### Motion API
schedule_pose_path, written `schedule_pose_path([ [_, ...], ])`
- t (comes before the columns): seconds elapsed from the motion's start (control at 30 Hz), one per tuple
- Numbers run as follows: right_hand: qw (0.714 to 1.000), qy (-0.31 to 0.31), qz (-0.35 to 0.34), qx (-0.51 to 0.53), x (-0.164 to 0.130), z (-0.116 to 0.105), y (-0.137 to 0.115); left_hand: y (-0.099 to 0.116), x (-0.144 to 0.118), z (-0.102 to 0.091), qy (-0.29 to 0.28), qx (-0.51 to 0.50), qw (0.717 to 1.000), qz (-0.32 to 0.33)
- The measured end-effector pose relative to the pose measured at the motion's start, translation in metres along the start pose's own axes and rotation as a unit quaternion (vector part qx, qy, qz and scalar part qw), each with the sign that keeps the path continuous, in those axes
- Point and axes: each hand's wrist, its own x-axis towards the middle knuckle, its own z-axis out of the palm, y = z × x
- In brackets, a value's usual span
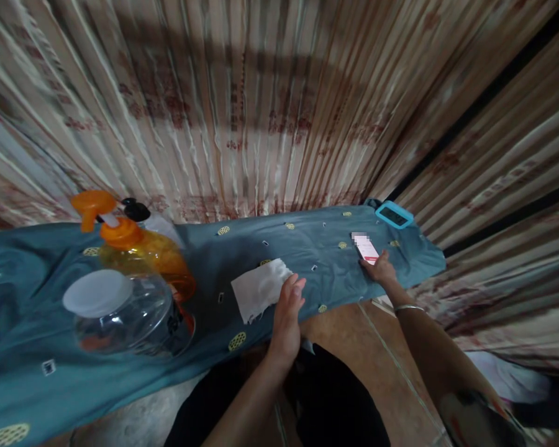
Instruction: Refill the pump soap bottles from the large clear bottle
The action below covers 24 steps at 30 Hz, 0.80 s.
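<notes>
My left hand (289, 316) is held over the front edge of the cloth-covered table, fingers stretched out and nothing seen in them. Just beside it, a torn piece of white tissue paper (259, 292) lies flat on the cloth. Further right, my right hand (381, 268) grips the near end of a smartphone (366, 249) between thumb and fingers. The phone's screen is lit, and its far end is blurred out. A metal bangle circles my right wrist.
An orange pump bottle (144, 248), a clear jar with a white lid (121, 316) and a black-topped bottle (137, 210) stand at the left. A blue-framed digital clock (394, 215) sits at the far right. Patterned curtains (242, 112) hang behind the blue-green cloth (205, 248).
</notes>
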Motion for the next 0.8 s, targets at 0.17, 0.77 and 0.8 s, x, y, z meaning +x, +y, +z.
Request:
schedule_pose_path([
  [0.17, 0.999, 0.001, 0.026, 0.019, 0.016, 0.006, 0.003, -0.001, -0.005, 0.003, -0.015, 0.013, 1.0, -0.022],
  [0.77, 0.988, 0.055, 0.128, 0.061, 0.061, 0.008, 0.017, 0.0, -0.012, -0.002, 0.008, 0.0, 1.0, -0.026],
  [0.8, 0.987, 0.062, 0.132, 0.06, 0.062, 0.009, 0.017, 0.0, -0.013, -0.003, 0.008, 0.004, 1.0, -0.021],
])
